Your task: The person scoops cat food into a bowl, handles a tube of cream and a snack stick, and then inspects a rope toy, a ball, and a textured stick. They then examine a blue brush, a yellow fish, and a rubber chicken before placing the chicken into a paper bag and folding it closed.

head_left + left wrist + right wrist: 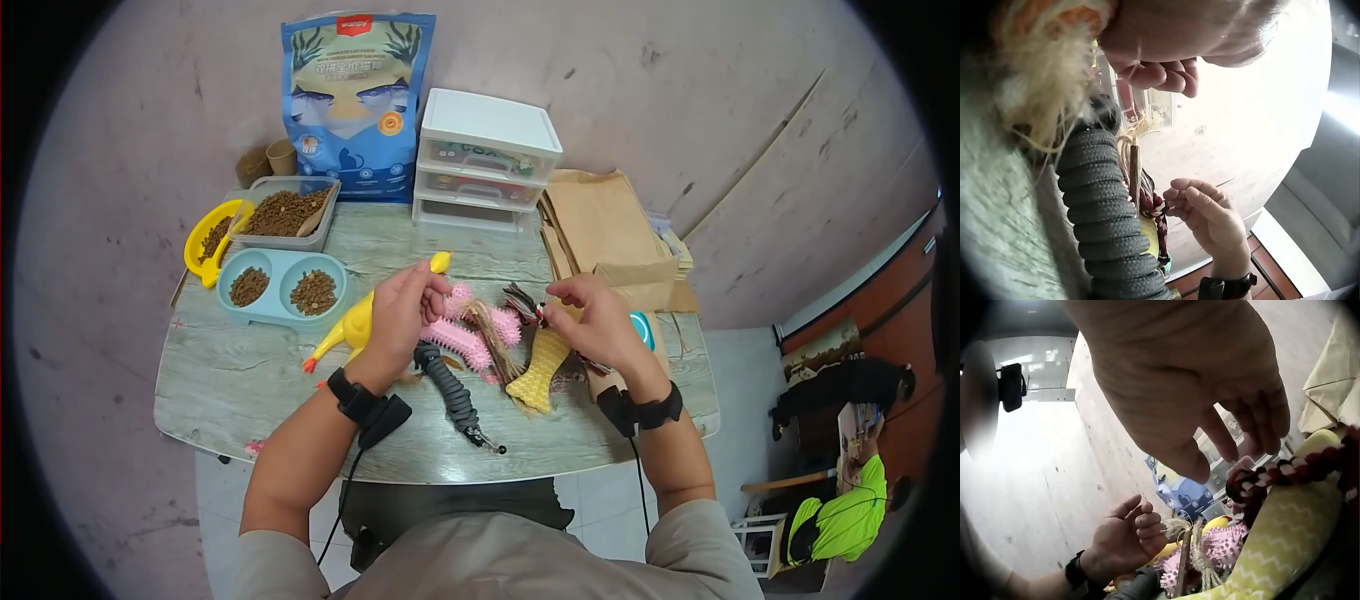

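My left hand (408, 318), fingers loosely bent with nothing in them, hovers above a yellow rubber chicken (350, 330) and a pink spiky toy (462, 343). Below it lies a coiled grey rope (1107, 206) with a metal clip at its far end. My right hand (597, 325) has its thumb and fingers apart, fingertips right by a braided rope toy (1291, 470) in dark red, white and black. Under that hand is a yellow zigzag-patterned plush toy (1285, 531). Between the hands lies a stick toy tied with straw-coloured strands (1204, 556).
At the back stand a blue cat food bag (352, 110) and a white drawer unit (488, 150). To the left are a kibble tub (322, 232), a yellow bowl (200, 262) and a blue double bowl (275, 312). Brown paper bags (610, 225) lie right. Two people are at far right.
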The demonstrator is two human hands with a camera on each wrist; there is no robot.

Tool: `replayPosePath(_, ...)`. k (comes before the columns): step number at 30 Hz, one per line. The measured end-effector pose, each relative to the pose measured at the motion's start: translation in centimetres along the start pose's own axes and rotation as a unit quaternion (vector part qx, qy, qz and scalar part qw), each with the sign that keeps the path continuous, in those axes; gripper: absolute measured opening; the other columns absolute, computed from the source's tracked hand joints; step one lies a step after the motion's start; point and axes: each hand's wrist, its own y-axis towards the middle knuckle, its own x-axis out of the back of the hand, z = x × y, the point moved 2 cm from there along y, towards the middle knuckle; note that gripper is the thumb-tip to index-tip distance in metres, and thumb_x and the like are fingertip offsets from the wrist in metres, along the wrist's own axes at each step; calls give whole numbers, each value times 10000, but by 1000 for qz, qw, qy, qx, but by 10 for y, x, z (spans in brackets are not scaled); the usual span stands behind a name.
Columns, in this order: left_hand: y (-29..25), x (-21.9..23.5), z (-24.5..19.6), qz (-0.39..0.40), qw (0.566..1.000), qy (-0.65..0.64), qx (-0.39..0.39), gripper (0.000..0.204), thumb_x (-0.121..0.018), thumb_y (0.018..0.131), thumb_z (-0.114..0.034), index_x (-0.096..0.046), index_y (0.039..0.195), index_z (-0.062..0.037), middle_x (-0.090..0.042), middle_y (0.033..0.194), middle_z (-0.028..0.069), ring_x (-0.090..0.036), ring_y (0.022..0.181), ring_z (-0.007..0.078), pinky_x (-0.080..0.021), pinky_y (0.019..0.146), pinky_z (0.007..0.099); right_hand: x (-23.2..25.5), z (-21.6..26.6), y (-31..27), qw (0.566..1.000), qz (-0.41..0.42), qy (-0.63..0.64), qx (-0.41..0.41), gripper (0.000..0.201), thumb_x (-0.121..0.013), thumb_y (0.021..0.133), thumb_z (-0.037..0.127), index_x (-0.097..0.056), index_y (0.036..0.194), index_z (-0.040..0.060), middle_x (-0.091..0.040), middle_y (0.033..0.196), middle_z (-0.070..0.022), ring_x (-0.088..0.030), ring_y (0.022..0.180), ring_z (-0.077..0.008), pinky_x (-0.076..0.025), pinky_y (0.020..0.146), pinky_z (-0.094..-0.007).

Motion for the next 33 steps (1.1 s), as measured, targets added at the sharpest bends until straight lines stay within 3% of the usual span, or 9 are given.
replayPosePath(5, 0, -2, -1, 2, 1000, 15, -7, 370, -415, 961, -304, -587, 783, -30, -531, 585, 10, -465, 494, 59, -367, 475, 182, -14, 2, -2, 958, 27, -252, 134, 366, -710, 698, 173, -603, 1003, 3, -595, 897, -160, -560, 838, -333, -458, 731, -402)
replayPosePath(12, -1, -3, -2, 10, 999, 46, 11, 252, -478, 929, -212, -582, 787, -32, -540, 577, 5, -468, 471, 56, -359, 446, 182, 8, 36, 17, 974, -44, -204, 88, 313, -712, 676, 153, -600, 929, 4, -593, 858, -171, -570, 810, -325, -453, 721, -420)
replayPosePath(15, -2, -4, -2, 22, 998, 60, 17, 191, -506, 907, -164, -586, 795, -32, -542, 591, 1, -477, 485, 57, -364, 456, 179, 8, 49, 28, 976, -188, 59, 97, 311, -672, 776, 126, -537, 1017, -18, -605, 905, -141, -585, 819, -238, -467, 730, -341)
replayPosePath(17, -2, -4, 2, 48, 997, 44, 46, 180, -549, 900, -187, -615, 811, -45, -576, 649, -13, -486, 540, 34, -373, 498, 168, -1, 48, 40, 887, -207, 393, 125, 315, -589, 879, 113, -442, 1115, -35, -598, 969, -110, -570, 849, -145, -463, 727, -270)
replayPosePath(19, -3, -6, -2, 60, 993, 78, 60, 138, -559, 884, -149, -603, 886, -18, -566, 666, -1, -488, 547, 56, -384, 500, 187, -15, 40, 49, 862, -206, 438, 150, 348, -533, 916, 100, -362, 1190, -31, -585, 1027, -101, -560, 849, -99, -472, 674, -233)
replayPosePath(21, -9, -15, -9, 63, 989, 137, 2, 166, -599, 865, -142, -601, 960, -6, -569, 711, -8, -499, 596, 51, -403, 536, 188, -37, 33, 49, 826, -135, 546, 37, 348, -542, 909, 98, -364, 1183, -21, -585, 1017, -111, -577, 806, -110, -490, 628, -232)
replayPosePath(26, -8, -5, -5, 16, 989, 139, -47, 347, -618, 877, -248, -524, 1118, -16, -543, 718, -6, -489, 625, 61, -398, 551, 202, -65, 34, 47, 789, -80, 609, 10, 321, -571, 876, 50, -387, 1132, -7, -586, 997, -107, -589, 739, -97, -495, 611, -222)
replayPosePath(28, -5, -1, -7, -10, 995, 94, -39, 309, -625, 875, -225, -554, 1095, -21, -557, 730, -9, -499, 629, 56, -407, 553, 201, -61, 31, 47, 886, 8, 463, -27, 325, -595, 845, 36, -415, 1111, -16, -596, 975, -100, -600, 772, -93, -499, 638, -227)
replayPosePath(33, 0, 5, -4, -49, 996, 22, -69, 241, -631, 873, -236, -600, 1002, -34, -552, 705, -5, -494, 586, 67, -397, 518, 204, -61, 23, 48, 911, 116, 389, -67, 399, -664, 810, 140, -464, 1108, -33, -613, 924, -121, -617, 879, -153, -502, 692, -263)
